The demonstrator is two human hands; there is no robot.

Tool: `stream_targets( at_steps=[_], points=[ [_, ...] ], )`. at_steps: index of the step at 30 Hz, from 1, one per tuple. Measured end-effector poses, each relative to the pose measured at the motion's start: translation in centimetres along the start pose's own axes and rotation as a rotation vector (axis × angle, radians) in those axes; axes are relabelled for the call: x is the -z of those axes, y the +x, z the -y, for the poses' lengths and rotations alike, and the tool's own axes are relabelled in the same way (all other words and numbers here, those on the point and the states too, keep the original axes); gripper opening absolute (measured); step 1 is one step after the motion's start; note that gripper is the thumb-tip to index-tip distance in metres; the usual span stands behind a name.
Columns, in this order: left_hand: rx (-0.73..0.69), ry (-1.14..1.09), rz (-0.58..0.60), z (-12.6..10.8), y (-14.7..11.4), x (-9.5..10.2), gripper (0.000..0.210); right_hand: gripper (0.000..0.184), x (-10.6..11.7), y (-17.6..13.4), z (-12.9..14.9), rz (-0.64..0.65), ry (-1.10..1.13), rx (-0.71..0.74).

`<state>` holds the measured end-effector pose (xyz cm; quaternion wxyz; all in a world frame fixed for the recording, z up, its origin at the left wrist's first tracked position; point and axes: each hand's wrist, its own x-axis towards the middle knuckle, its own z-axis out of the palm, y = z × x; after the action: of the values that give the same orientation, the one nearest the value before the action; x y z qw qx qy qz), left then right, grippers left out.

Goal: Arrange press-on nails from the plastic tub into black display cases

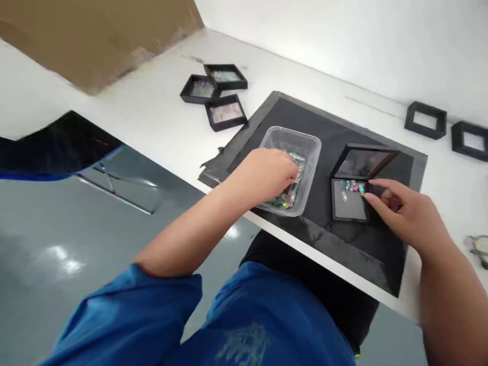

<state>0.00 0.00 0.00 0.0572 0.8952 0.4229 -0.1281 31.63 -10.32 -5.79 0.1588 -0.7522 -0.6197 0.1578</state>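
A clear plastic tub (314, 157) of mixed small, shiny pieces that look like decorated press-on nails (292, 195) sits on a black mat. My left hand (272, 170) reaches into it, fingers curled down among the pieces; the fingertips are hidden. To the right lies a black case (335, 208) with its lid raised. Along the top of its grey pad is a short row of decorated press-on nails (347, 186). My right hand (404, 208) is at the case's right edge, thumb and forefinger around a sparkling press-on nail (361, 189) at the row's right end.
Black frame-like boxes (226, 112) with small contents lie at the back left. Other black frames (425, 120) stand at the right near the white wall. The black mat (343, 244) reaches the table's front edge. A small round item (481, 245) is at the far right.
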Motion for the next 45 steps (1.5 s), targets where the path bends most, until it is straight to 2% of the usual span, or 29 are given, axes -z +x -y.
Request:
stream_targets(
  at_steps=[8,12,15,21,25,27,30,32,35,37,40,42,45],
  points=[
    [-0.023,-0.087,-0.055,0.8,0.1,-0.5,0.028,0.048,0.2,-0.2,0.0,-0.021,0.007,0.057],
    [-0.022,-0.204,-0.173,1.5,-0.2,0.0,0.027,0.050,0.2,-0.1,0.0,-0.012,-0.002,0.069],
    [-0.035,-0.312,-0.256,1.9,-0.2,0.4,0.025,0.052,0.3,-0.1,0.1,0.002,-0.003,0.042],
    [-0.184,-0.667,-0.230,2.4,-0.3,0.2,0.020,0.055,0.3,-0.1,0.4,0.022,-0.008,0.006],
    [-0.187,-0.847,-0.276,2.8,-0.1,0.1,0.016,0.054,0.2,-0.2,0.4,0.029,-0.009,0.005],
    [-0.167,-0.864,-0.345,3.1,0.2,0.2,0.016,0.054,0.2,-0.2,0.4,0.031,-0.001,0.008],
    [-0.127,-0.763,-0.405,3.3,0.6,0.5,0.019,0.056,0.2,-0.3,0.4,0.029,0.005,0.021],
    [-0.082,-0.629,-0.372,3.2,0.6,0.7,0.020,0.057,0.3,-0.3,0.4,0.025,0.003,0.029],
    [-0.022,-0.440,-0.244,2.7,0.0,0.7,0.032,0.057,0.3,-0.2,0.3,0.025,-0.009,0.032],
    [-0.028,-0.370,-0.137,2.3,-0.4,0.7,0.041,0.057,0.2,-0.2,0.3,0.026,-0.017,0.032],
    [-0.074,-0.298,0.011,1.7,-0.7,0.8,0.041,0.055,0.3,-0.2,0.4,0.022,-0.022,0.030],
    [-0.092,-0.250,0.050,1.4,-0.3,0.9,0.036,0.054,0.3,-0.2,0.5,0.020,-0.025,0.034],
    [-0.121,-0.201,0.050,1.1,0.4,1.2,0.030,0.051,0.5,-0.3,0.6,0.020,-0.023,0.054]
  ],
)
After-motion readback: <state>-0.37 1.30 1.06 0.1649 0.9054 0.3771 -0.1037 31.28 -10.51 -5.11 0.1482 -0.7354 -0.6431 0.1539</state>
